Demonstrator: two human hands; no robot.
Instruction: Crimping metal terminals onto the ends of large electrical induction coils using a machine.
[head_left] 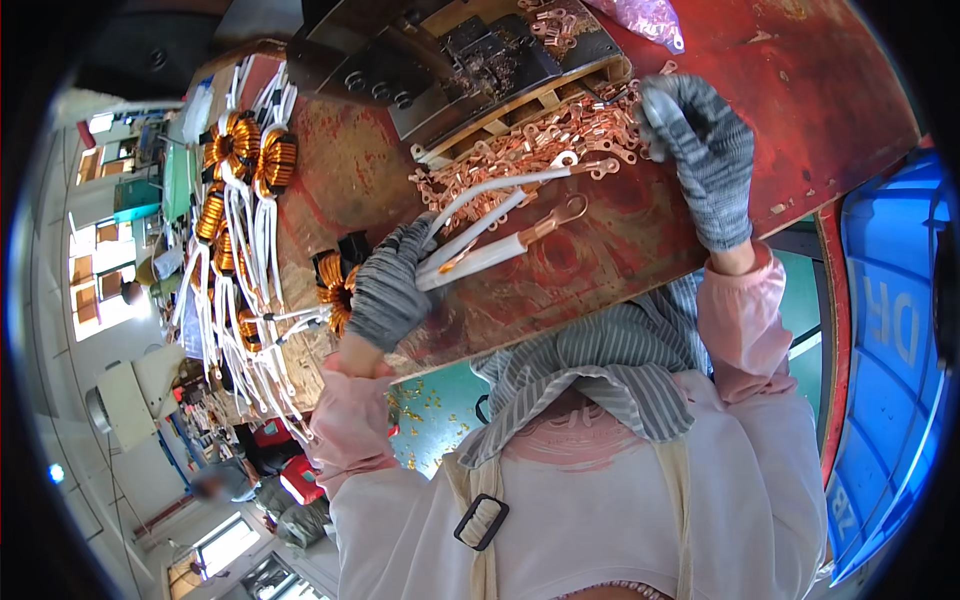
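Note:
My left hand (pixel 392 285), in a grey knit glove, is closed around several white-sleeved leads (pixel 478 262) of a copper-wound toroid coil (pixel 335 285). The coil sits just left of that hand. Copper ring lugs (pixel 568 208) cap at least two of the leads, which point right over the table. My right hand (pixel 700 150), gloved alike, is raised beside the right end of a heap of loose copper lugs (pixel 535 140). Its fingers curl toward the thumb; whatever is between the fingertips cannot be made out.
A dark metal press (pixel 480 60) stands at the back, with lugs on top. More toroid coils with white leads (pixel 235 150) are piled at left. A clear pink bag (pixel 645 20) lies at the back. Blue bins (pixel 895 300) stand beyond the worn red table's (pixel 800 110) right edge.

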